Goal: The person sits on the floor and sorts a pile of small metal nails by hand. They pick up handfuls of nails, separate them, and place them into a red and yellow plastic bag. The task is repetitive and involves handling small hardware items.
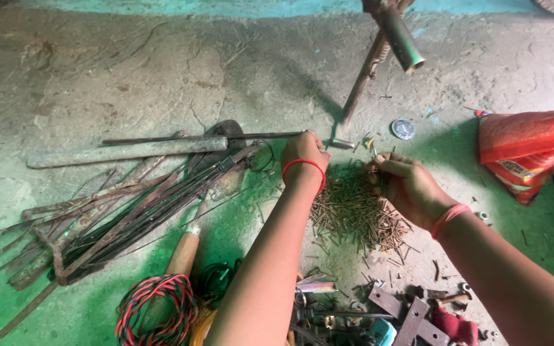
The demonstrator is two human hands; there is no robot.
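Observation:
A heap of small rusty nails (354, 211) lies on the concrete floor (129, 70). My left hand (304, 152), with a red thread at the wrist, rests at the far left edge of the heap, fingers curled beside a short metal bolt (342, 144). Whether it grips anything I cannot tell. My right hand (402, 186), with a pink band on the wrist, hovers over the right side of the heap and holds a small bunch of nails pinched between its fingers.
Long rusty rods and flat bars (110, 218) lie at the left, with a grey pipe (126, 152). A red and black wire coil (155, 311) and metal scraps (392, 314) sit in front. An orange-red bag (524, 150) is at the right, a slanted pipe (395, 35) behind.

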